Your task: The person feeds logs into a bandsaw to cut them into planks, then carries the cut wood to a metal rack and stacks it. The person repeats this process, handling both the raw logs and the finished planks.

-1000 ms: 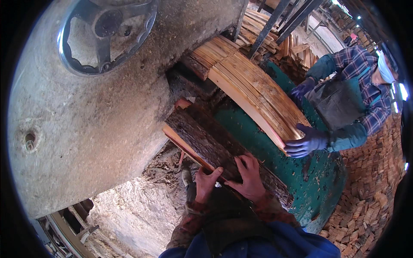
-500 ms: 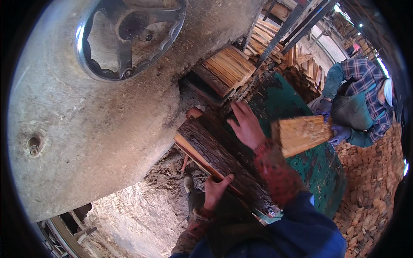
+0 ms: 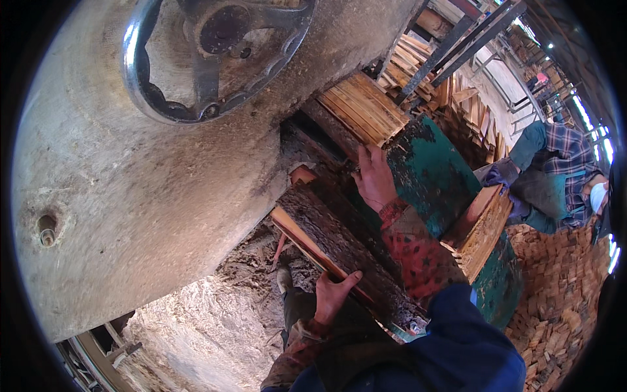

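A bark-covered slab of wood (image 3: 326, 228), pale along its cut edge, lies slantwise in front of me. My left hand (image 3: 334, 295) grips its near long edge, thumb on top and fingers underneath. Beyond the slab, my right hand (image 3: 377, 179) reaches forward with fingers stretched out and holds nothing. Its fingertips are by the near end of a stack of sawn boards (image 3: 364, 108); whether they touch it I cannot tell. A dark strip of wood or machine bed between slab and right hand is too dim to make out.
A large metal machine body (image 3: 170, 202) with a handwheel (image 3: 208, 91) fills the left. To the right is a worn green table (image 3: 431, 173). Across it a co-worker (image 3: 555, 173) in gloves holds a wood piece (image 3: 486, 225). Wood blocks (image 3: 555, 287) cover the ground at right.
My right hand has moved forward to the board stack's near end. The co-worker's wood piece has turned and come lower, at the green table. My left hand keeps its grip on the slab.
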Demonstrator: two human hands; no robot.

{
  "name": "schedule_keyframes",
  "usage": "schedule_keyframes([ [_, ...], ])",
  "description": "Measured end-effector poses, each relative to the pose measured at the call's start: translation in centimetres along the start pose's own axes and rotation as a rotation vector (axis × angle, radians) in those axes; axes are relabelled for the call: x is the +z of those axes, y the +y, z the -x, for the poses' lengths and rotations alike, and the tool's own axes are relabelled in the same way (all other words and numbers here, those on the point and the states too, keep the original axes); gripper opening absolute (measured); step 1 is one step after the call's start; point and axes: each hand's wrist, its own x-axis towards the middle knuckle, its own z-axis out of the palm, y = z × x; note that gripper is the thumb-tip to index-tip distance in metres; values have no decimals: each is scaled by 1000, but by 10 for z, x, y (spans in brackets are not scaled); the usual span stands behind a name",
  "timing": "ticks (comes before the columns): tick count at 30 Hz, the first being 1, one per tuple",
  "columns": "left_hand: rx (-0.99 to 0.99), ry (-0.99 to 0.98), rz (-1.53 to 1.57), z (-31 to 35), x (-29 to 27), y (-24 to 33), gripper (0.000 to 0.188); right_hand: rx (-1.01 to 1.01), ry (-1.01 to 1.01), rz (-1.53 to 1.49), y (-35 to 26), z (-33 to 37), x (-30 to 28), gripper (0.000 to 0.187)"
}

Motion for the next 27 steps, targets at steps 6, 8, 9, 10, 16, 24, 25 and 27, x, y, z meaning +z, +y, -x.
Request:
schedule_keyframes([
  [6, 31, 27, 17, -5, 1, -17, 55, 33, -142, 39, 10, -7, 0, 51],
  [8, 24, 20, 0, -5, 0, -17, 57, 15, -205, 33, 7, -11, 1, 47],
  [9, 27, 20, 1, -5, 0, -17, 58, -2, -210, 23, 1, -14, 3, 46],
  [10, 30, 20, 2, -5, -1, -17, 59, -20, -216, 12, -6, -17, 7, 46],
  [16, 4, 48, -41, -5, -1, -20, 62, -32, -147, 32, -22, -44, 53, 60],
  [24, -10, 21, 7, -4, 1, -13, 55, 57, -276, -2, 3, -38, 51, 48],
  [25, -5, 14, 20, -3, 1, -11, 53, 55, -261, -64, 10, -28, 48, 45],
  [27, -12, 25, 44, 0, 4, 0, 49, 50, -214, -180, 29, -9, 34, 38],
])
